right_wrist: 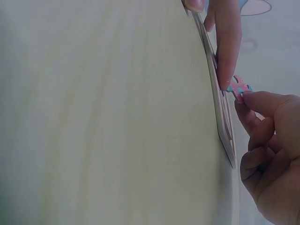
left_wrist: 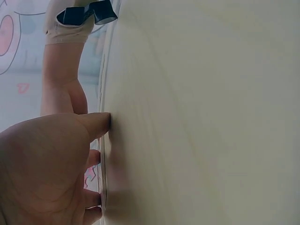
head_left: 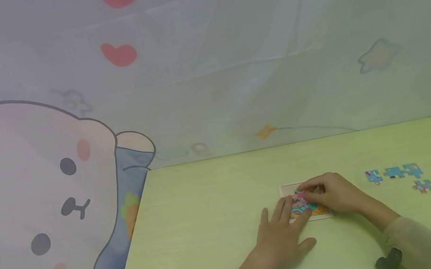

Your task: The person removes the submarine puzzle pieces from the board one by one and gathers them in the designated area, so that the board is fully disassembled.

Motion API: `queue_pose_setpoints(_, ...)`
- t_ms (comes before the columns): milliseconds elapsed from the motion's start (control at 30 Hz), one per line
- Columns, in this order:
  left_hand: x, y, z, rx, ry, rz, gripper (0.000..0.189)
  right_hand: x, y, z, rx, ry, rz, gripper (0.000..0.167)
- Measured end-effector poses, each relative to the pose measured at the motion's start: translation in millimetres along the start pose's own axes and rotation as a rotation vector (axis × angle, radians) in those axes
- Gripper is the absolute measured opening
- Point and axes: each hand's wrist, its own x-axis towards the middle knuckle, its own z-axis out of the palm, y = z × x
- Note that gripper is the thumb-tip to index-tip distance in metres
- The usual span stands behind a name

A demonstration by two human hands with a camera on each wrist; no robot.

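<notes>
A small jigsaw board with a pale rim lies flat on the table, partly filled with blue and orange picture pieces. My right hand pinches a pink and blue puzzle piece between thumb and forefinger, tilted close over the board. In the head view that pink piece overlaps the board's middle. My left hand rests with its fingers spread and fairly straight, their tips on the board's left and lower part. Its thumb touches the tabletop beside the board. Both hands hide parts of the picture.
Several loose puzzle pieces lie on the light wooden table to the right of the board, past my right hand. A black wrist camera sits at the right sleeve. Behind the table hangs a printed cloth.
</notes>
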Motion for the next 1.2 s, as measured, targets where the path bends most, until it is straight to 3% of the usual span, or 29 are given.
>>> queue_pose_setpoints(500,-3.9,-0.2,4.2,0.011,0.014,0.002,0.067,-23.3,6.7,-19.7,-0.056,0.107,0.031,0.020)
queue_pose_setpoints(1200,-6.1,0.3,3.9,-0.002,0.008,-0.001,0.066,-98.4,55.4,-87.2,-0.135,0.208,0.143,0.031)
